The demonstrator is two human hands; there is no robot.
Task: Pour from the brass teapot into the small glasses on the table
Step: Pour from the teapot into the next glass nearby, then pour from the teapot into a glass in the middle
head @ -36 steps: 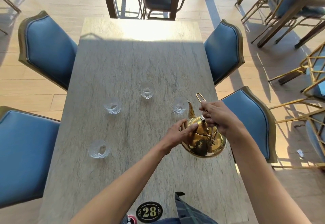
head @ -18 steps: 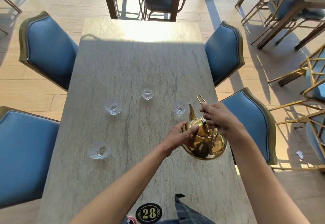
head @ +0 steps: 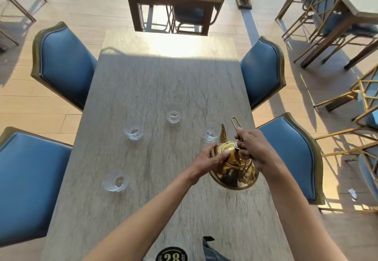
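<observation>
The brass teapot (head: 233, 170) hangs tilted forward over the right side of the stone table (head: 163, 80). My right hand (head: 254, 148) grips its wire handle from above. My left hand (head: 210, 161) presses flat on the lid and the pot's left shoulder. The spout points at the nearest small glass (head: 210, 132), its tip right beside the rim. Three more glasses stand apart: one further back (head: 173, 113), one to the left (head: 133, 131), one near left (head: 115, 181). I cannot tell whether liquid is flowing.
Blue padded chairs flank the table: two on the left (head: 63, 64) (head: 26, 181), two on the right (head: 261, 70) (head: 294, 156). A black disc marked 28 (head: 171, 255) and a dark cloth (head: 210, 248) lie at the near edge. Other tables and gold-framed chairs stand behind.
The teapot has tipped further forward, its spout closer to the nearest glass. Both hands stayed on it. My view has shifted slightly.
</observation>
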